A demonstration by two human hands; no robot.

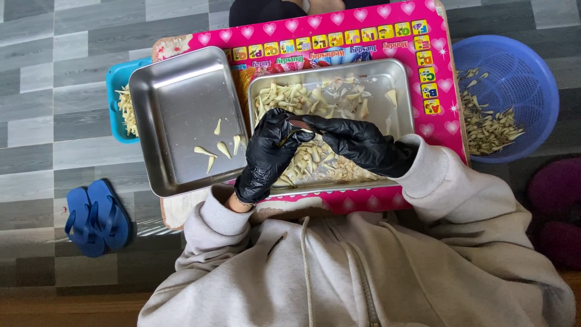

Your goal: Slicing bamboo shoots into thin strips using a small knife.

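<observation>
- Left hand (266, 154), black-gloved, has its grip closed on a small pale clove and a thin blade-like tool, held over the right steel tray (387, 72).
- Right hand (357, 145), also gloved, pinches the same piece at its tip; what exactly lies between the fingers is too small to tell.
- Heaped unpeeled cloves (315, 160) lie directly beneath.
- Few peeled cloves (221, 148) rest in the left steel tray (175, 103).
- Advisable: keep both hands low over the tray on the pink bench (436, 42), and cut away from the fingers.

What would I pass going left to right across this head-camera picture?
Blue sandals → blue tub → near-empty steel tray → left hand → right hand → blue basket.
</observation>
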